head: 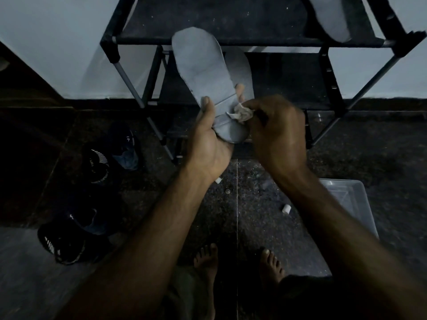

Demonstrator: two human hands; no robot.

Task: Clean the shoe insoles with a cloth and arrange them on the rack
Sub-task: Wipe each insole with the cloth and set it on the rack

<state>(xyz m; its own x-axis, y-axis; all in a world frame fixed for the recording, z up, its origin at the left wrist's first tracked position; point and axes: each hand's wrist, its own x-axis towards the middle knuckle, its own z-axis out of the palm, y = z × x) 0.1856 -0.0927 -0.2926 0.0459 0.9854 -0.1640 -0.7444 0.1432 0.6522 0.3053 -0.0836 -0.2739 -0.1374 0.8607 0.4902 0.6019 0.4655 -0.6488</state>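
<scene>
Dim room, dark speckled floor (242, 204); left hand (208, 144) grips a grey foam insole (203, 75), right hand (277, 135) pinches a crumpled beige cloth (241, 113) against it, black metal rack (231, 24) beyond both.

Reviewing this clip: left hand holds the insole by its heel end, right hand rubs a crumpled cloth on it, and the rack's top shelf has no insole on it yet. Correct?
Not quite: the head view shows an insole already on the rack's top shelf, at its right end. The rest stands: left hand holds the held insole by its heel end, right hand rubs the crumpled cloth on it.
</scene>
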